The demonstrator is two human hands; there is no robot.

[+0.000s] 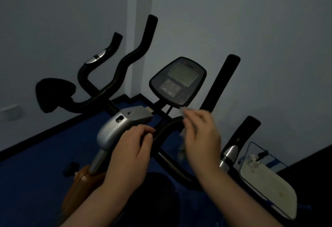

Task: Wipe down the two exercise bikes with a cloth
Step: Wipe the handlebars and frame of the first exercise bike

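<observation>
The near exercise bike has a dark console [177, 81] with a grey screen, black handlebars [221, 82] and a silver stem cover [124, 124]. My left hand [131, 149] grips the black bar just right of that silver cover. My right hand [201, 136] is blurred and holds a small pale cloth [182, 147], which hangs from its fingers just below the console. A second bike stands behind to the left, showing curved black handlebars [133, 54] and a dark console back [53, 93].
The floor is blue [45, 163], with light walls and a corner column behind the bikes. A clear spray bottle [265, 178] lies at the right beside the near bike. An orange frame part [80, 187] sits low on the left.
</observation>
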